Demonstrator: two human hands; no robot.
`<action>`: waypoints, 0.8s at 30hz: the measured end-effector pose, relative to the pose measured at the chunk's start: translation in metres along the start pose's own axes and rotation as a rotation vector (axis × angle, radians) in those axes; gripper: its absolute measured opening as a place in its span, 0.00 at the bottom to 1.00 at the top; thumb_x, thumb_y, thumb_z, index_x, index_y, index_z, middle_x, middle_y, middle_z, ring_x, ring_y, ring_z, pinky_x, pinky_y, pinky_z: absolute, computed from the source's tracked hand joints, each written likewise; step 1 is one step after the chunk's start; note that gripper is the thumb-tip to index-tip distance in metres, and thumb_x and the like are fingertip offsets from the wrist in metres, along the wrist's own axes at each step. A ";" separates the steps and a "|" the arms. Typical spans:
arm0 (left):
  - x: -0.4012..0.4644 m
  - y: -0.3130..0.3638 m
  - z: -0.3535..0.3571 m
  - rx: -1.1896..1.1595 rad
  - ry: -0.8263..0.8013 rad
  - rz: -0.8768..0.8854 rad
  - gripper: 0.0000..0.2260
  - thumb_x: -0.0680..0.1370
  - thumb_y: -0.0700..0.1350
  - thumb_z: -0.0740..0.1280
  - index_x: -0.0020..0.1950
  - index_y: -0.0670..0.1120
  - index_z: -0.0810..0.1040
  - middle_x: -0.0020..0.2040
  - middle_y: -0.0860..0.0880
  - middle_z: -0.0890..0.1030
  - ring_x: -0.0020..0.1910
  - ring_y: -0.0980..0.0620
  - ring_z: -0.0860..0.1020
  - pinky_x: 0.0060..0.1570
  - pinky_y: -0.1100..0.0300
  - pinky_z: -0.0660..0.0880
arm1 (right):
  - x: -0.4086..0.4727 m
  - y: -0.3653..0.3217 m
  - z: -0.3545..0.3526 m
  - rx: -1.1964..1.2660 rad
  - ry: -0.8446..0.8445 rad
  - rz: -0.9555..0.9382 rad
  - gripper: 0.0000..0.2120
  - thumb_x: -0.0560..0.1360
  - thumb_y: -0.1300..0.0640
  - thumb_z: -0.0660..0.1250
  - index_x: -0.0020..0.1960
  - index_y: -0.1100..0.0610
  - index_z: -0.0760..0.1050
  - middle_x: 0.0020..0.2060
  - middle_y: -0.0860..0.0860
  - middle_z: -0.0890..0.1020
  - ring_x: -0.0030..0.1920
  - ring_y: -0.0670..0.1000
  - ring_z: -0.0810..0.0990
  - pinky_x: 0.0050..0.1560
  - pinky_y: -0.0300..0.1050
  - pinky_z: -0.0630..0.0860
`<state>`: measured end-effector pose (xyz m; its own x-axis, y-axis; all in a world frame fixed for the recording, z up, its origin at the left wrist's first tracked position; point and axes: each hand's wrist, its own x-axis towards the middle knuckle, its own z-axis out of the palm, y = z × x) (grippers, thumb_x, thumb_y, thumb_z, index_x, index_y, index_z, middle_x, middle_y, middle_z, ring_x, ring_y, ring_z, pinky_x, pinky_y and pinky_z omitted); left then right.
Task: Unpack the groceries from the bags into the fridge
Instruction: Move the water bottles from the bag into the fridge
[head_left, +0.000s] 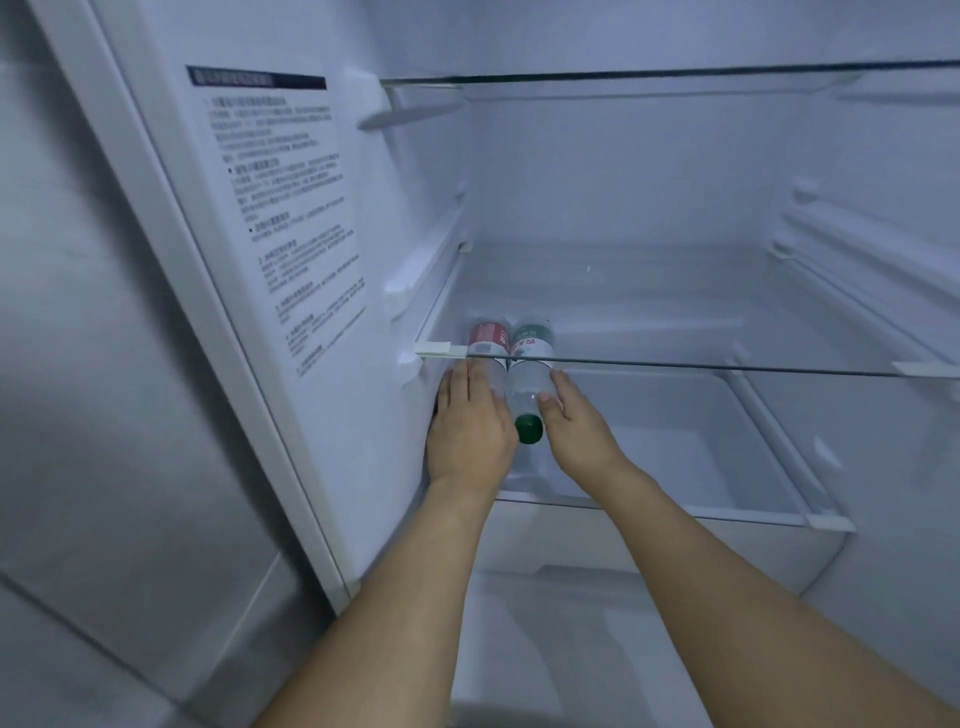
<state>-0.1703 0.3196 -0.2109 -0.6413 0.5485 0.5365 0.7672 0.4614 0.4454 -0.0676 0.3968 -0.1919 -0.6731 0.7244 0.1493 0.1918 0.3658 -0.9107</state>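
Both forearms reach in: left hand (470, 421) lies flat on the red-labelled bottle (488, 343), right hand (574, 421) pinches the green-capped bottle (530, 379) between them; ease both back together on the glass shelf (675, 509)

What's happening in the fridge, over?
Left hand on red-label bottle. Right hand holds green-cap bottle. Both lying on lower shelf. Nothing blocking.
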 end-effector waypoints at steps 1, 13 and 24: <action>-0.002 0.000 -0.002 -0.001 0.007 0.001 0.20 0.79 0.41 0.60 0.69 0.35 0.71 0.67 0.37 0.74 0.66 0.38 0.74 0.66 0.48 0.72 | -0.004 -0.003 0.000 -0.022 -0.004 -0.004 0.16 0.84 0.55 0.53 0.70 0.51 0.67 0.64 0.49 0.74 0.62 0.48 0.73 0.64 0.43 0.68; -0.048 0.003 -0.035 0.072 -0.014 0.048 0.28 0.79 0.49 0.47 0.71 0.34 0.70 0.71 0.37 0.71 0.71 0.38 0.68 0.72 0.48 0.64 | -0.058 -0.031 -0.011 -0.315 -0.044 -0.056 0.21 0.83 0.55 0.53 0.74 0.62 0.60 0.75 0.56 0.62 0.76 0.53 0.57 0.73 0.40 0.54; -0.111 0.011 -0.107 0.150 -0.029 0.141 0.27 0.81 0.51 0.47 0.74 0.37 0.65 0.75 0.39 0.66 0.76 0.41 0.62 0.74 0.47 0.61 | -0.128 -0.043 -0.028 -0.627 -0.078 -0.013 0.28 0.84 0.52 0.50 0.79 0.61 0.46 0.79 0.56 0.46 0.79 0.54 0.44 0.77 0.48 0.43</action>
<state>-0.0905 0.1892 -0.1890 -0.5289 0.6339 0.5644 0.8418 0.4763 0.2539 0.0305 0.3043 -0.1610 -0.7234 0.6817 0.1089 0.5496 0.6642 -0.5068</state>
